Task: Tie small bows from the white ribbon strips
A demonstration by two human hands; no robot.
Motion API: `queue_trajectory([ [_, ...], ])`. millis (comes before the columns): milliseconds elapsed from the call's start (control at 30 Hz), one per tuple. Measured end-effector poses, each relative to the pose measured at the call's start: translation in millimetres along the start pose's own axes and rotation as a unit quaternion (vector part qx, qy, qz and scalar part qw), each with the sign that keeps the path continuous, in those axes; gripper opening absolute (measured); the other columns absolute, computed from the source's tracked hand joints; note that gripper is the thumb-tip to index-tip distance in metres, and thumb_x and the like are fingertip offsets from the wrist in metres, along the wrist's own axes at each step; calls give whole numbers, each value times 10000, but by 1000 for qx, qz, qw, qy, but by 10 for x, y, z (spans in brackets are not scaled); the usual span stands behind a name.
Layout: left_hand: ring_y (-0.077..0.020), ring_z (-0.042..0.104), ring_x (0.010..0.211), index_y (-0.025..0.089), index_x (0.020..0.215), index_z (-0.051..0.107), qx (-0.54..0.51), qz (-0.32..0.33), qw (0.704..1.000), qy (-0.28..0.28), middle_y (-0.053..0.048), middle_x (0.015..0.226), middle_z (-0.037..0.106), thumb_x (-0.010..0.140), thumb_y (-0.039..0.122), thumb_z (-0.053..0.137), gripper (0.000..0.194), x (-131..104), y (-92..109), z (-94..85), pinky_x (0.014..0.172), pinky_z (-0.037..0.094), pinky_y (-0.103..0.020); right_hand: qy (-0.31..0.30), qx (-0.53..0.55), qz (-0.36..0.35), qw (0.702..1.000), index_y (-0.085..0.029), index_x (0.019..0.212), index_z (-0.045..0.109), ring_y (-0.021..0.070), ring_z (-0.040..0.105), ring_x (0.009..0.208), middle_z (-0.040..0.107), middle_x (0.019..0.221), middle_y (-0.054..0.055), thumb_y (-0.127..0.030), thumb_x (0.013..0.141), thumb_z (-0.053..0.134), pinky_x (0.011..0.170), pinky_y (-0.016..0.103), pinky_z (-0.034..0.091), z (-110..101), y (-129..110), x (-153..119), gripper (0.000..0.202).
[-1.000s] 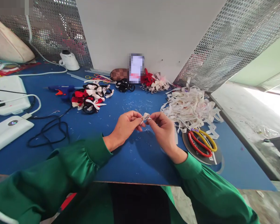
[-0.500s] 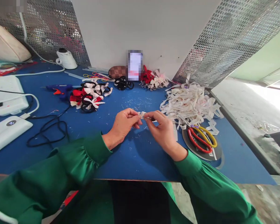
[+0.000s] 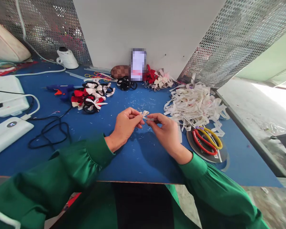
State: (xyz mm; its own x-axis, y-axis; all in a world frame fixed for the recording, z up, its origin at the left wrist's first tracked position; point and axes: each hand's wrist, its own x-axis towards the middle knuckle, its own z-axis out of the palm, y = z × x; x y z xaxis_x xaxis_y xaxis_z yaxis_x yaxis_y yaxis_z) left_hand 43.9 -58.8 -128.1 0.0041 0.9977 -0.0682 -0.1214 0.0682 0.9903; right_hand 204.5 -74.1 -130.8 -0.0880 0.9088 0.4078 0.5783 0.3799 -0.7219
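Note:
A small white ribbon bow (image 3: 145, 114) with dark print is held between my two hands over the middle of the blue table. My left hand (image 3: 127, 124) pinches the bow between thumb and fingers. With thumb and index finger, my right hand (image 3: 165, 132) grips a printed ribbon end on the bow's right side. Part of the ribbon is hidden behind the fingertips. To the right lies a heap of white printed ribbon pieces (image 3: 193, 101). Scissors (image 3: 207, 140) with one red and one yellow handle rest on a dark round spool (image 3: 219, 156).
At the left are a blue glue gun (image 3: 64, 90), red, black and white hair ties with bows (image 3: 92, 97), a black cable (image 3: 47, 130) and a white power bank (image 3: 9, 135). A phone (image 3: 137, 65) leans against the back panel beside a checkered case (image 3: 119, 72). Thread scraps litter the table.
The bow's loop now stands up more visibly at my left fingertips. A printed ribbon end shows stretched toward my right fingers. Both hands have barely shifted, and the view has tilted slightly.

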Motion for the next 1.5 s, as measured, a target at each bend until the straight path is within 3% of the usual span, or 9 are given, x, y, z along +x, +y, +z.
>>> queue_trajectory([
  [267, -106, 610, 507, 178, 758, 575, 6, 7, 1000, -5, 13, 600, 682, 760, 247, 721, 162, -41, 11, 29, 546, 497, -241, 10, -167, -92, 982, -230, 849, 662, 196, 640, 728, 715, 815, 52, -342, 978, 566, 657, 305, 421, -39, -6, -19, 196],
  [633, -111, 610, 502, 173, 769, 587, 53, 17, 998, 5, 0, 626, 696, 771, 257, 708, 147, -20, 12, -2, 525, 504, -237, -23, -59, -32, 997, -218, 968, 672, 175, 708, 779, 762, 868, 25, -208, 950, 542, 690, 275, 495, -52, -57, -10, 132],
  [767, -118, 610, 491, 174, 774, 604, 113, 29, 993, -14, -4, 626, 694, 775, 268, 698, 133, -22, -6, -16, 508, 494, -241, 0, -40, -41, 998, -218, 934, 662, 164, 702, 752, 752, 849, 13, -200, 918, 596, 664, 268, 496, -32, -53, -26, 70],
  [967, -121, 631, 495, 193, 786, 630, 193, 59, 979, -31, 16, 626, 700, 776, 207, 623, 19, -29, -71, -32, 504, 483, -230, 10, -145, -200, 969, -213, 882, 672, 195, 661, 870, 721, 999, 76, -195, 979, 541, 745, 325, 475, -62, -55, -10, 164],
  [1067, -120, 627, 515, 197, 759, 630, 234, 80, 968, -44, 25, 622, 694, 751, 172, 611, 32, -23, -76, -49, 515, 469, -229, -35, -221, -299, 928, -204, 937, 661, 207, 648, 956, 710, 1183, 80, -138, 994, 481, 806, 356, 449, -88, -17, 28, 200],
  [1133, -124, 625, 550, 199, 728, 633, 277, 111, 953, -50, 24, 632, 697, 749, 168, 611, 43, -21, -63, -59, 529, 451, -229, -74, -243, -323, 912, -201, 958, 649, 201, 641, 936, 716, 1159, 71, -135, 1005, 453, 805, 355, 440, -95, 17, 51, 213],
  [1233, -132, 629, 607, 205, 738, 654, 337, 160, 926, -55, 16, 676, 715, 771, 183, 613, 57, -31, -34, -61, 562, 437, -239, -77, -246, -295, 920, -199, 930, 649, 196, 618, 841, 709, 999, 79, -143, 1012, 425, 746, 341, 434, -88, 45, 64, 245],
  [1333, -137, 630, 629, 211, 780, 669, 384, 194, 901, -52, 20, 691, 715, 782, 182, 613, 63, -54, -15, -49, 597, 436, -253, -60, -179, -229, 955, -192, 922, 659, 181, 597, 767, 676, 908, 76, -156, 1003, 442, 680, 313, 438, -69, 25, 46, 234],
  [1500, -149, 679, 685, 223, 862, 673, 411, 224, 883, -30, 21, 747, 741, 803, 196, 618, 85, -84, -17, -40, 636, 458, -259, -15, 40, -25, 999, -206, 847, 667, 151, 607, 713, 673, 784, 15, -210, 923, 600, 654, 277, 461, -21, -44, 14, 102],
])
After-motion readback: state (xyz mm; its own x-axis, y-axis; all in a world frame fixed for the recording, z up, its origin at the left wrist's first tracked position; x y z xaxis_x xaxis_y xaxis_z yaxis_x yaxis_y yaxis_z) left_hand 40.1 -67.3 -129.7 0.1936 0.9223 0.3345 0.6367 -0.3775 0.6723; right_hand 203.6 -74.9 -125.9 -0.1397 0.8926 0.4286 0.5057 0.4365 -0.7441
